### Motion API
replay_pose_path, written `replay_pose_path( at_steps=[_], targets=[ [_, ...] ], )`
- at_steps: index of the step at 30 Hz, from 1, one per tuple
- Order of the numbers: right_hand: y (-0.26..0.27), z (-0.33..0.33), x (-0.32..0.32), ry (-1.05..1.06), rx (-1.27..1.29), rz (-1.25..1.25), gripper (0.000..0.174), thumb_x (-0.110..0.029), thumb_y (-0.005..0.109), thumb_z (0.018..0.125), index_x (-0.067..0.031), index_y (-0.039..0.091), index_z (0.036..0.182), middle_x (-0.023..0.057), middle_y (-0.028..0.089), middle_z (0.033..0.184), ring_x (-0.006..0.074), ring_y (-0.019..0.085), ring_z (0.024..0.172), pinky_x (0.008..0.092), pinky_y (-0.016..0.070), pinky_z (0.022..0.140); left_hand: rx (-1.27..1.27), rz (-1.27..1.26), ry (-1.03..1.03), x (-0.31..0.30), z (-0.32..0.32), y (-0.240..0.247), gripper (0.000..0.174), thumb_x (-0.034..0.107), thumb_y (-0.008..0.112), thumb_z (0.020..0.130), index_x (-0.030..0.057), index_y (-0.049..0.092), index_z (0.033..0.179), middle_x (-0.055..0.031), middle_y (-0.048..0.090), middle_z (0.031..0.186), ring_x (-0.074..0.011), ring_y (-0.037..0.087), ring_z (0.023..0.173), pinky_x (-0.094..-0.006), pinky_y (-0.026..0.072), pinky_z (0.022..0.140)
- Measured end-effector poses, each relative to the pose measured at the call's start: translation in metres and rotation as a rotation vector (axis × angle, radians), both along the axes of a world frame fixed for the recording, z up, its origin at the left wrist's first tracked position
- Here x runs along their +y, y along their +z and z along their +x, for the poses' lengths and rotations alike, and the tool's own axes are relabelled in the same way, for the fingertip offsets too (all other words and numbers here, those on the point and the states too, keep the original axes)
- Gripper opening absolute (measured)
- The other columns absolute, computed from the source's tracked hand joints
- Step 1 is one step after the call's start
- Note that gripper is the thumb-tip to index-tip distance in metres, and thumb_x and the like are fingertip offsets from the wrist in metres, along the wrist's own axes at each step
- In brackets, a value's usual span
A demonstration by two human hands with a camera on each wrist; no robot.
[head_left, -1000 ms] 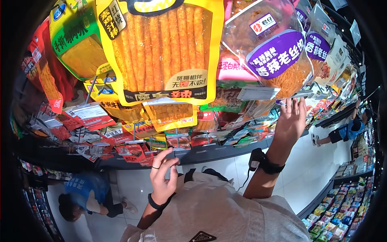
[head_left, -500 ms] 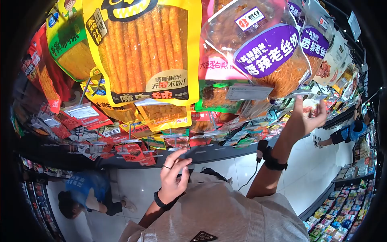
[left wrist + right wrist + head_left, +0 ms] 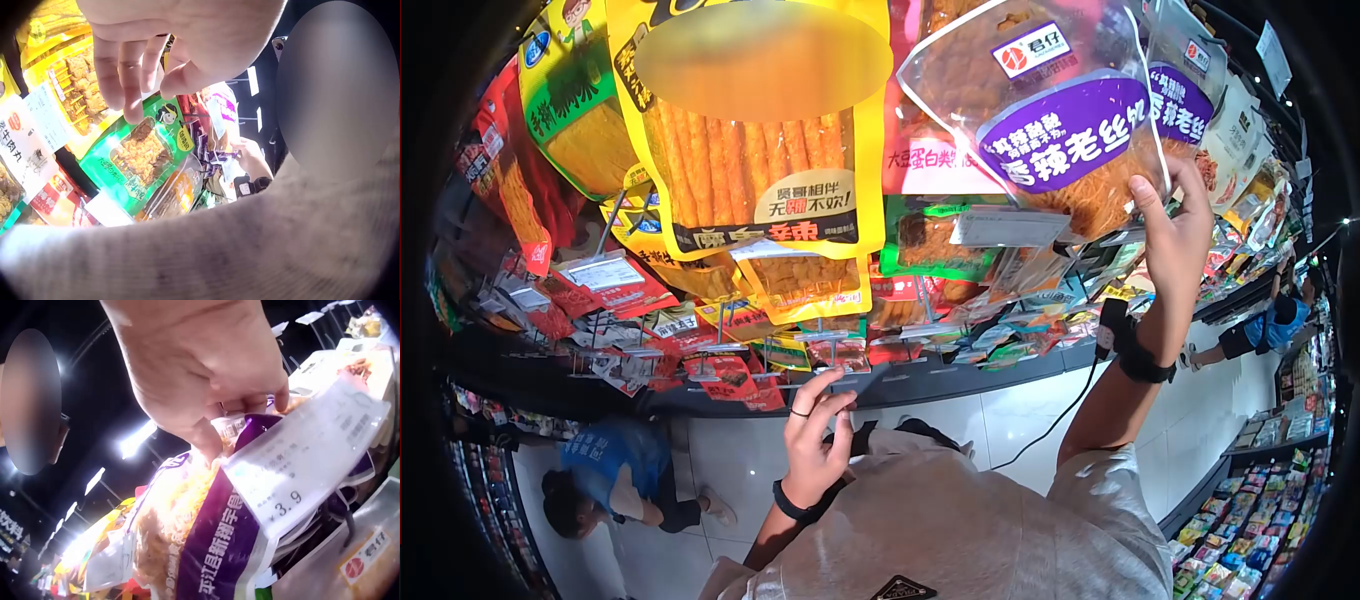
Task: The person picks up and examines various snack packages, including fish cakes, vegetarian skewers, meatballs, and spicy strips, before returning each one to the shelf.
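A clear snack bag with a purple label (image 3: 1065, 135) and shredded orange-brown food hangs at the front of the rack. My right hand (image 3: 1180, 235) grips its lower right edge, thumb on the front and fingers behind. In the right wrist view the thumb presses into the bag (image 3: 181, 519), beside a price tag (image 3: 300, 462) reading 3.9. My left hand (image 3: 815, 450), with a ring on one finger, hangs loosely curled before the lower rack and holds nothing. In the left wrist view its fingers overlap a green snack bag (image 3: 140, 156).
A large yellow bag of orange sticks (image 3: 750, 170) hangs left of the purple-label bag. Price tags (image 3: 1010, 227) on metal hooks jut out from the rack. A person in a blue shirt (image 3: 615, 465) is at lower left, another (image 3: 1275, 325) at far right.
My right hand has moved up from the tag below the purple-label bag and taken hold of the bag's lower right edge. The left hand has stayed nearly in place.
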State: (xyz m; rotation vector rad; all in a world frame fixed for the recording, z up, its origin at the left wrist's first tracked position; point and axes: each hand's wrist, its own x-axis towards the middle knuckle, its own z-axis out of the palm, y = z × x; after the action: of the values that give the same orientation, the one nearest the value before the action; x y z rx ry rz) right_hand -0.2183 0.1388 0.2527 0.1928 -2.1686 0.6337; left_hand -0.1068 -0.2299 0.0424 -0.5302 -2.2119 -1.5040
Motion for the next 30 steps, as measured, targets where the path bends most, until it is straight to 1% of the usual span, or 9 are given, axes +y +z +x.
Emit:
replay_pose_path(
  at_steps=[1, 2, 11, 15, 21, 24, 28, 29, 30],
  targets=[
    [0.002, 0.000, 0.001, 0.015, -0.104, -0.091, 0.024, -0.006, 0.074, 0.087, 0.0037, 0.065, 0.107, 0.0048, 0.060, 0.097, 0.0131, 0.060, 0.087, 0.0280, 0.0497, 0.080, -0.012, 0.005, -0.001, -0.001, 0.001, -0.002, 0.021, -0.010, 0.060, 0.084, -0.0066, 0.067, 0.103, -0.0184, 0.059, 0.130, -0.0233, 0.067, 0.085, -0.0338, 0.0544, 0.076],
    [0.000, -0.002, -0.003, 0.082, 0.006, -0.105, 0.009, -0.003, 0.072, 0.090, 0.0032, 0.065, 0.092, -0.0003, 0.054, 0.085, 0.0059, 0.053, 0.075, 0.0220, 0.0432, 0.066, -0.028, 0.008, -0.002, -0.002, 0.001, -0.003, 0.021, -0.010, 0.060, 0.084, -0.0068, 0.067, 0.103, -0.0185, 0.059, 0.130, -0.0232, 0.067, 0.085, -0.0339, 0.0544, 0.076],
    [0.007, 0.001, -0.014, 0.056, 0.353, -0.392, 0.010, -0.007, 0.070, 0.095, 0.0006, 0.064, 0.092, -0.0022, 0.057, 0.084, 0.0049, 0.048, 0.075, 0.0200, 0.0380, 0.065, -0.045, -0.006, -0.024, -0.007, 0.000, 0.001, 0.020, -0.009, 0.058, 0.085, -0.0052, 0.066, 0.103, -0.0172, 0.065, 0.123, -0.0221, 0.069, 0.085, -0.0325, 0.0547, 0.076],
    [-0.007, 0.000, 0.000, 0.294, 0.516, -0.514, 0.011, -0.006, 0.066, 0.098, 0.0020, 0.061, 0.103, 0.0020, 0.060, 0.093, 0.0082, 0.052, 0.083, 0.0226, 0.0413, 0.076, -0.039, -0.010, -0.008, -0.011, 0.001, 0.000, 0.022, -0.009, 0.060, 0.082, -0.0049, 0.068, 0.102, -0.0167, 0.065, 0.122, -0.0259, 0.069, 0.087, -0.0346, 0.0550, 0.077],
    [-0.017, 0.004, 0.025, 0.522, 0.476, -0.557, 0.017, -0.006, 0.061, 0.100, 0.0027, 0.058, 0.114, 0.0080, 0.065, 0.105, 0.0143, 0.061, 0.094, 0.0280, 0.0487, 0.087, -0.080, -0.028, -0.024, -0.018, 0.000, -0.005, 0.020, -0.007, 0.062, 0.081, -0.0033, 0.069, 0.099, -0.0161, 0.067, 0.120, -0.0320, 0.070, 0.095, -0.0355, 0.0558, 0.079],
    [-0.024, 0.008, 0.039, 0.706, 0.533, -0.745, 0.039, -0.008, 0.059, 0.099, 0.0033, 0.051, 0.136, 0.0139, 0.062, 0.131, 0.0247, 0.063, 0.115, 0.0396, 0.0481, 0.106, -0.036, -0.022, 0.003, -0.022, -0.003, 0.001, 0.021, -0.008, 0.061, 0.081, -0.0036, 0.068, 0.100, -0.0168, 0.066, 0.119, -0.0306, 0.069, 0.094, -0.0352, 0.0557, 0.077],
    [-0.019, 0.024, 0.039, 0.506, 0.705, -1.043, 0.042, -0.027, 0.045, 0.106, 0.0007, 0.052, 0.137, 0.0144, 0.062, 0.130, 0.0257, 0.064, 0.114, 0.0387, 0.0510, 0.101, -0.050, 0.017, 0.036, -0.029, -0.005, -0.003, 0.023, -0.010, 0.059, 0.080, -0.0041, 0.067, 0.101, -0.0171, 0.066, 0.119, -0.0278, 0.068, 0.089, -0.0343, 0.0549, 0.076],
    [-0.023, 0.029, 0.031, 0.375, 0.731, -0.970, 0.042, -0.027, 0.047, 0.105, 0.0004, 0.053, 0.136, 0.0158, 0.061, 0.130, 0.0242, 0.063, 0.114, 0.0370, 0.0522, 0.099, -0.055, 0.020, 0.047, -0.031, -0.005, -0.003, 0.023, -0.010, 0.059, 0.080, -0.0044, 0.067, 0.101, -0.0170, 0.065, 0.119, -0.0274, 0.068, 0.088, -0.0340, 0.0547, 0.076],
    [-0.027, 0.037, 0.046, 0.658, 0.571, -0.959, 0.040, -0.026, 0.047, 0.105, 0.0004, 0.055, 0.134, 0.0162, 0.063, 0.127, 0.0249, 0.065, 0.112, 0.0367, 0.0532, 0.098, -0.045, 0.021, 0.053, -0.032, -0.005, -0.004, 0.023, -0.011, 0.058, 0.080, -0.0046, 0.067, 0.101, -0.0168, 0.065, 0.119, -0.0260, 0.068, 0.086, -0.0337, 0.0543, 0.075]
  ],
)
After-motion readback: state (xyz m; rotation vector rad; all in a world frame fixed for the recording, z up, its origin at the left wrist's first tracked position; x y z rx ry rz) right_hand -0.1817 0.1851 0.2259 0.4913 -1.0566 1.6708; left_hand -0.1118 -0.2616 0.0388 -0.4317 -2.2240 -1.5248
